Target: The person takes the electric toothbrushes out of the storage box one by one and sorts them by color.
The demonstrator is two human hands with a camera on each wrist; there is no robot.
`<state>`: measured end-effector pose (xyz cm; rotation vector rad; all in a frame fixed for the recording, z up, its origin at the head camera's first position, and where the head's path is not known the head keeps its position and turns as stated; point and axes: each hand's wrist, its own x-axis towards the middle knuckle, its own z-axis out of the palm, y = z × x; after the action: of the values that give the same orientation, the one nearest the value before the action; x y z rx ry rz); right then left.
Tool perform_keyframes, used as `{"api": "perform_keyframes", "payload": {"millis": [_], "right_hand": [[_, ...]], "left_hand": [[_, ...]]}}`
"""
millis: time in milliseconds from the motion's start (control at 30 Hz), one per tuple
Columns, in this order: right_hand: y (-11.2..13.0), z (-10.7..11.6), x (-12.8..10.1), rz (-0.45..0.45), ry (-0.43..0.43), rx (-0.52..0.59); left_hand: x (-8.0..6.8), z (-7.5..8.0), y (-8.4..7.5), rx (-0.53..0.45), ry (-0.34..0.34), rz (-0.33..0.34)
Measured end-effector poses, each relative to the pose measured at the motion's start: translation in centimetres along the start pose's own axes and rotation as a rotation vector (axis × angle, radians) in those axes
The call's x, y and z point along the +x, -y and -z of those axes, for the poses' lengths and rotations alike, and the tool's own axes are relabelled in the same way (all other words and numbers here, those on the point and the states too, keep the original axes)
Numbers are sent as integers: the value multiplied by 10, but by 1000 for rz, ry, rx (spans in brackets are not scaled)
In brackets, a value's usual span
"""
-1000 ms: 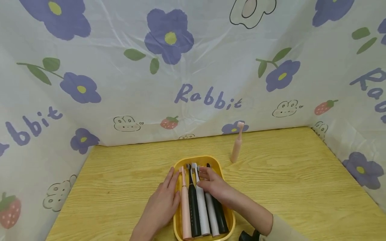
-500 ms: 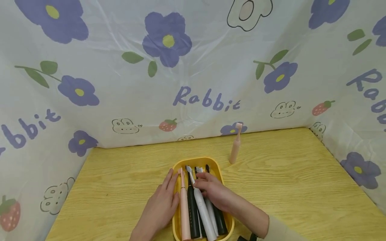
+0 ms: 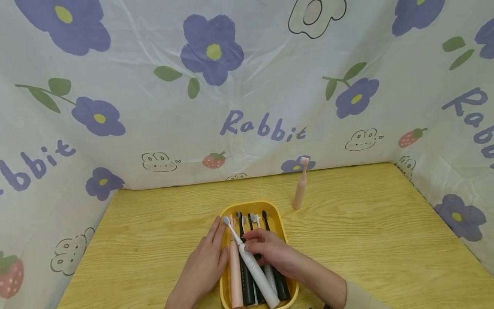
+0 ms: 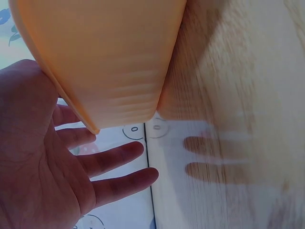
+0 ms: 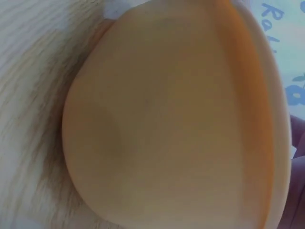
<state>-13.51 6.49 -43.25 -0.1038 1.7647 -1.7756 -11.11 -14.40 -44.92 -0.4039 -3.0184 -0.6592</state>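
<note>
Since a second ago, the right hand (image 3: 270,251) has pulled the white toothbrush (image 3: 250,262) up out of its row; its head now swings toward ten o'clock, crossing over the pink toothbrush (image 3: 235,274). Fingers curl round the white handle's upper part, holding it tilted above the others. At nine o'clock from it, the left hand (image 3: 206,266) lies flat with straight fingers against the outer left wall of the yellow tray (image 3: 278,219), holding nothing. Black toothbrushes (image 3: 283,283) and another white one lie lengthwise in the tray. Out at one o'clock, well apart, a second pink toothbrush (image 3: 300,189) stands upright on the table (image 3: 366,240).
</note>
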Motion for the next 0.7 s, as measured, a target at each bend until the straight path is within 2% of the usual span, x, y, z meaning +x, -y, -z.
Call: {"api": "perform_keyframes", "payload": {"millis": [200,367,533,700], "right_hand": [[-3,-3,0,27,16,-237],[-4,-1,-3,68,68,-347],[-3,2,-6,66,134,-363],[1,10,-13,43,213,-286]], "left_hand": [[0,-1,1,5,0,-2],[-1,-1,1,4,0,3],[-1,-1,0,-1,-8,5],[0,-1,0,-6,5,6]]}}
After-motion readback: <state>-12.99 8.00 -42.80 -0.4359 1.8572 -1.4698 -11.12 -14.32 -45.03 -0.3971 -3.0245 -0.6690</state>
